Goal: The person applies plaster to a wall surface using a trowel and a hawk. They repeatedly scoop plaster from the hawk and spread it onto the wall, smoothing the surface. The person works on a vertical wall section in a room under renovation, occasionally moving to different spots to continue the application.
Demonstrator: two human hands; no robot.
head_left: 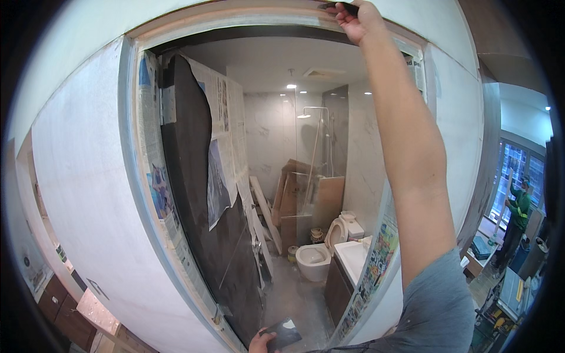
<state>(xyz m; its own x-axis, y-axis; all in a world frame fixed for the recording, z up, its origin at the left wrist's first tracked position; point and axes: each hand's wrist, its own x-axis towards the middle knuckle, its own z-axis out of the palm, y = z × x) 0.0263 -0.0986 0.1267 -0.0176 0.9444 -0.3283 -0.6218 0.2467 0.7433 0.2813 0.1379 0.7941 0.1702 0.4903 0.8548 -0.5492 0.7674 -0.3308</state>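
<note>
My right arm reaches up to the top of the door frame. There my right hand is closed round a dark, thin scraper-like tool, its tip near the upper casing. At the bottom edge of the view, my left hand grips a dark flat rectangular plate with a bright glint on it; only part of the hand shows. The frame's inner sides carry taped newspaper.
A dark door with torn newspaper stands open at the left. Beyond lie a toilet, a washbasin, leaning boards and a shower. Farther right, a person in green holds a long strip near tools.
</note>
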